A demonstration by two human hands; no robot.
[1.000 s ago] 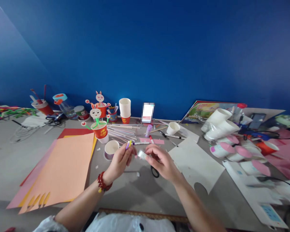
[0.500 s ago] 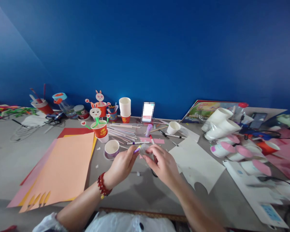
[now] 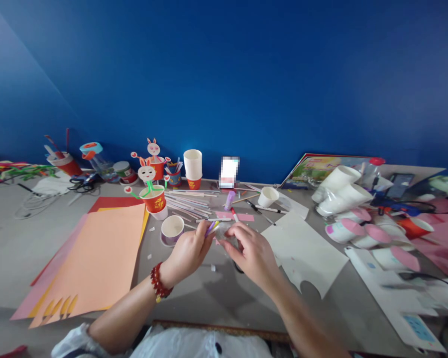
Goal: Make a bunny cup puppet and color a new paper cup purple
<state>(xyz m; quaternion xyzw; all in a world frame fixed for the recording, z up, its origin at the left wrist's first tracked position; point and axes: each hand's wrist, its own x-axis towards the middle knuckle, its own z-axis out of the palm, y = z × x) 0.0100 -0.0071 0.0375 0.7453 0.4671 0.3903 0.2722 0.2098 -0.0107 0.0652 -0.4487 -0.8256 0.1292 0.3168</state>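
My left hand (image 3: 188,250), with a red bead bracelet at its wrist, is closed in a pinch on thin purple and yellow sticks (image 3: 211,227), whose exact kind I cannot make out. Close beside it, the fingers of my right hand (image 3: 252,248) are closed on a crumpled piece of clear plastic (image 3: 222,230). The plastic lies between the two hands and seems to touch the sticks' ends. Part of a dark loop, probably a scissors handle (image 3: 238,267), shows below the right hand. To the left of my hands stands a white paper cup (image 3: 172,228).
Coloured paper sheets (image 3: 97,258) lie at left, behind them rabbit-figure cups (image 3: 155,199). Paper straws (image 3: 188,205), a purple glue stick (image 3: 229,200) and a red-capped marker (image 3: 234,215) lie ahead. White paper (image 3: 302,248), bagged cups (image 3: 343,191) and a power strip (image 3: 392,298) occupy the right.
My left hand has shifted slightly up, and more of the purple and yellow sticks shows above its fingers. The right hand keeps its grip on the clear plastic.
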